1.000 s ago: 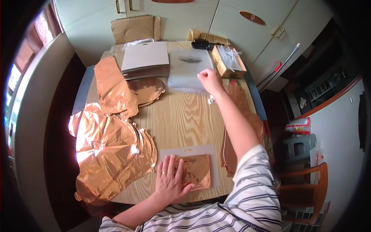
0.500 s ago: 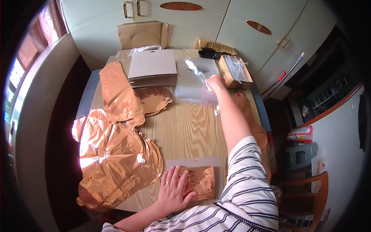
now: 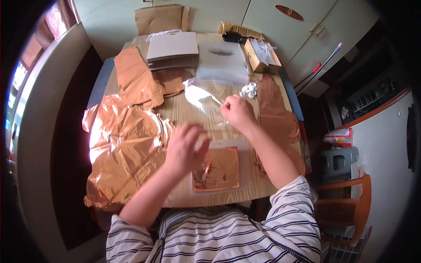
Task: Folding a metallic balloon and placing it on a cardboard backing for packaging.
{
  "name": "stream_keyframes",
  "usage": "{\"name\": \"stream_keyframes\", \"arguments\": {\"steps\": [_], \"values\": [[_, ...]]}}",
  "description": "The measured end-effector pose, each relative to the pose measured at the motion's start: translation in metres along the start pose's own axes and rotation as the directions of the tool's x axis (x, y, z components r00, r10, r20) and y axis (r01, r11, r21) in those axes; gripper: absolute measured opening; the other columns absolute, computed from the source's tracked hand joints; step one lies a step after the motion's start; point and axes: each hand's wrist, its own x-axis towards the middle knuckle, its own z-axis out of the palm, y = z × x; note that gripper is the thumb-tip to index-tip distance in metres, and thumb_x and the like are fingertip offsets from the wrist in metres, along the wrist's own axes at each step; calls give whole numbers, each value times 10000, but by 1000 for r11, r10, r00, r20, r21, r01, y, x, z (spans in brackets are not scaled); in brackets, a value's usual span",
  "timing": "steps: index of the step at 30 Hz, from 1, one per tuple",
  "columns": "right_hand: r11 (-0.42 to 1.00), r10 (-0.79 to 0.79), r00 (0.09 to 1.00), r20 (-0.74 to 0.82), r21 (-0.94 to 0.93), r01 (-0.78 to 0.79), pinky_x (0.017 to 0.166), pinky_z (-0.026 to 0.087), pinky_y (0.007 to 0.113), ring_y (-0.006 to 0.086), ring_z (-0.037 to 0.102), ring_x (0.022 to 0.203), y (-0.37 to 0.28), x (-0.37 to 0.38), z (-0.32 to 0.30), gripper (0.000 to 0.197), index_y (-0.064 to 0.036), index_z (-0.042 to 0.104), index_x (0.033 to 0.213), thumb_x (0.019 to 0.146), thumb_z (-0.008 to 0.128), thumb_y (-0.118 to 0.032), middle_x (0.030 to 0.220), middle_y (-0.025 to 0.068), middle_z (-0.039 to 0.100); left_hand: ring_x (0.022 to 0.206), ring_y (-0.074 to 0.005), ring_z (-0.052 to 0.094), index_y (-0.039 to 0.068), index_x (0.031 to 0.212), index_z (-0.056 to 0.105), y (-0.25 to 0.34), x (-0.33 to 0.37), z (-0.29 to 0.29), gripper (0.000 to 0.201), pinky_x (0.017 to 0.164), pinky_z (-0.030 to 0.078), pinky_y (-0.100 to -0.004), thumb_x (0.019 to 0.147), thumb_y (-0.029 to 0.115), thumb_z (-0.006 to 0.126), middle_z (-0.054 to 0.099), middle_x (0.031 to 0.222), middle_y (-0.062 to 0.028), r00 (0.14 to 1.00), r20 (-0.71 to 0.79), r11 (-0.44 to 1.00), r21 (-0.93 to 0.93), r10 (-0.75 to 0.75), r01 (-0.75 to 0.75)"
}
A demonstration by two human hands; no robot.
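Observation:
My right hand [image 3: 238, 115] is closed in a pinch on a clear plastic bag [image 3: 198, 95], which hangs out to its left and catches bright glare. Raised over the near part of the table, my left hand [image 3: 186, 147] is slightly blurred, its thumb apart from the curved fingers and nothing visible in it. Just below both hands lies a folded copper-coloured foil balloon [image 3: 222, 168]. It rests on a pale backing card [image 3: 226, 143] whose edges show around it. Beyond my right hand is a stack of clear bags [image 3: 223, 65].
Copper foil balloons [image 3: 123, 153] are piled at the left, with more foil [image 3: 278, 109] at the right. At the back stand a stack of white cards [image 3: 172, 46] and an open box of clear strips [image 3: 263, 52]. Small silvery white rolls [image 3: 248, 90] lie near the right foil.
My right hand has come back from the bag stack toward me, bringing a clear bag. My left hand has lifted off the folded foil balloon and moved forward. The whole view has shifted.

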Motion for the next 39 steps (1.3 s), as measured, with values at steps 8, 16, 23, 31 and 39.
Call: {"name": "stream_keyframes", "arguments": {"steps": [8,16,23,31,39], "values": [[989,-150,984,101,17,149,869,512,451,332,662,945,-13,-65,18,141,-81,736,875,855,691,-213,982,98,680,1014,-359,659,53,982,702,-85,30,45,268,874,547,-431,826,263,753,661,1125,-148,958,275,986,161,-78,34],[825,-519,844,-136,-337,453,951,444,417,285,606,978,-30,-97,9,124,-12,693,850,842,651,-128,998,92,645,925,-363,688,7,903,731,-91,35,43,208,853,550,-423,850,206,704,706,992,-177,971,239,998,70,-17,0],[883,-462,887,-25,-105,457,889,477,417,300,618,948,-34,-94,28,191,-28,696,1006,850,662,-132,984,114,655,889,-384,693,8,938,741,-74,46,44,184,805,562,-416,844,155,685,721,994,-177,981,177,997,42,-73,67],[923,-352,936,0,-167,347,919,441,458,329,580,1004,-45,-89,26,152,-24,704,854,775,686,-152,1021,156,634,852,-360,690,40,929,720,-74,47,50,121,758,564,-440,844,92,651,700,989,-122,995,57,972,218,80,-91],[913,-391,915,-100,-164,373,1097,337,537,406,437,1334,-33,-70,38,417,-44,581,1252,941,646,-313,1355,209,551,791,-328,677,56,918,688,-71,57,45,106,705,562,-420,813,49,684,675,932,-85,946,31,900,300,323,-317]]}}
